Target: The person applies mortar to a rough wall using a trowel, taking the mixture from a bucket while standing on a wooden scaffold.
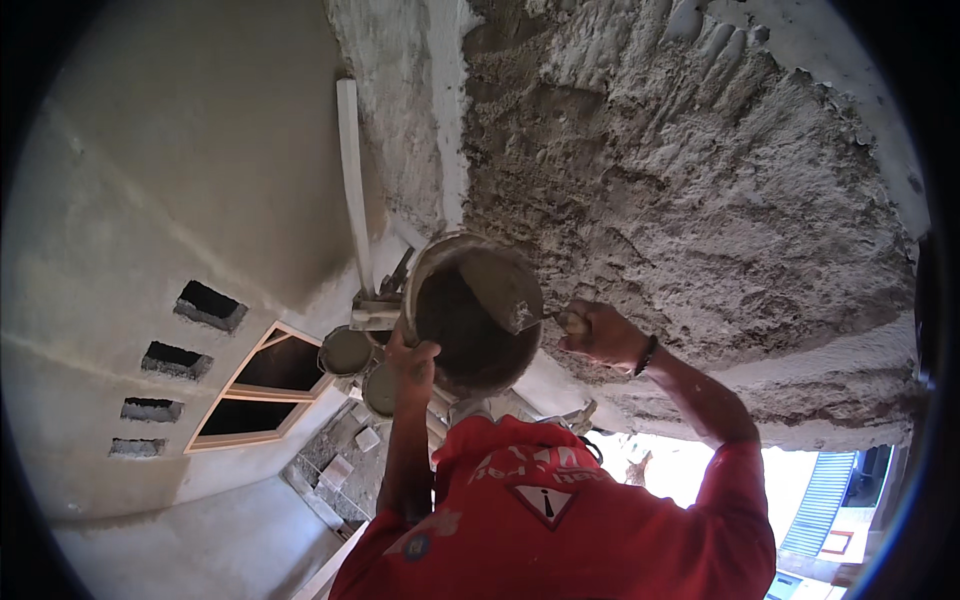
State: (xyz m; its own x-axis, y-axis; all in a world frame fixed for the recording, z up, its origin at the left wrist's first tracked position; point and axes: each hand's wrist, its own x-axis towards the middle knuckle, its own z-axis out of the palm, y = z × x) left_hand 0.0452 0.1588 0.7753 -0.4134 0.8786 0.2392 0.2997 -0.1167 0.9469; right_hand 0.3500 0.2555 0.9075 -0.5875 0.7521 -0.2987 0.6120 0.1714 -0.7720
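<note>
The step in hand looks like lifting mortar out of a bucket (pixel 425 265) with a trowel (pixel 490 285), beside a roughly coated wall (pixel 700 220). The left hand (pixel 412 362) grips the bucket at its left side, thumb over the rim; its other fingers are hidden. The right hand (pixel 605 335) is curled round the trowel's handle, with the blade reaching into the bucket's mouth.

The next move seems to call for a steady bucket and a blade kept level, so that little drops off.

The bucket is held up in front of the chest, its mouth turned toward the head. It is round, its rim crusted grey, its inside dark; how full it is, I cannot tell. The blade is broad and grey, with a pale lump near the handle. Well below, to the left, are 2 more buckets (pixel 346 352) of grey stuff.
</note>
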